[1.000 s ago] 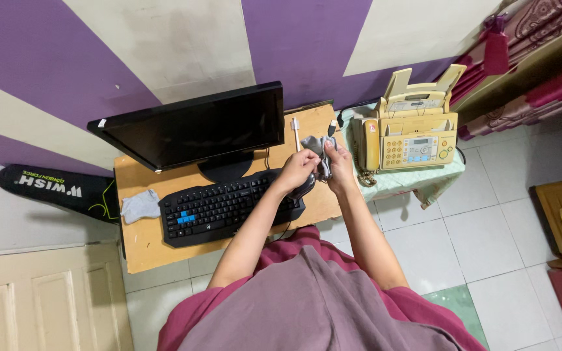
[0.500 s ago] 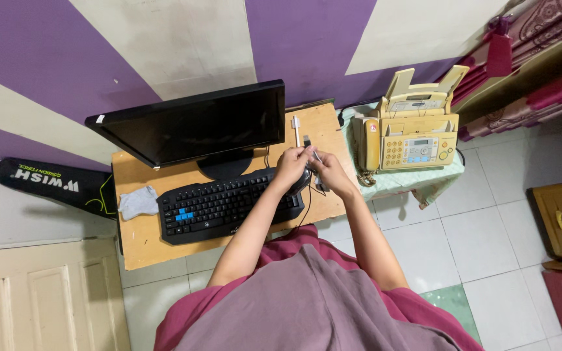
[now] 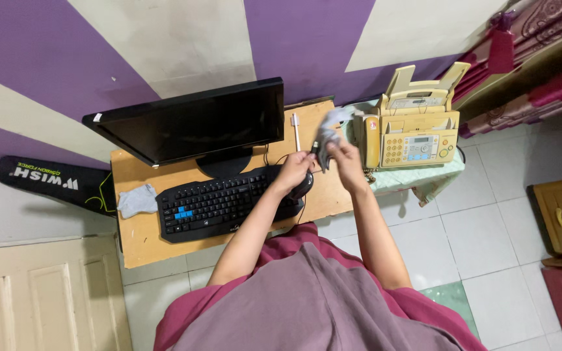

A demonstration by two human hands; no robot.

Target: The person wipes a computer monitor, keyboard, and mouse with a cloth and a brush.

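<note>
Over the right end of the wooden table (image 3: 144, 244), the person's left hand (image 3: 292, 170) is clenching its grip around a black computer mouse (image 3: 302, 186), holding it just above the keyboard (image 3: 219, 205). Beside it, the right hand (image 3: 345, 153) is grasping a grey cloth (image 3: 330, 127), blurred as it is lifting near the table's back right corner. Another grey rag (image 3: 136, 199) is lying by the left edge, the monitor (image 3: 187, 127) standing behind.

Left hand (image 3: 294, 170) gripping a black mouse (image 3: 302, 185) above the wooden desk (image 3: 139, 237), right hand (image 3: 345, 155) lifting a grey cloth (image 3: 330, 130), black keyboard (image 3: 219, 206) beside, dark monitor (image 3: 190, 123) behind, beige fax machine (image 3: 414, 127) right.
</note>
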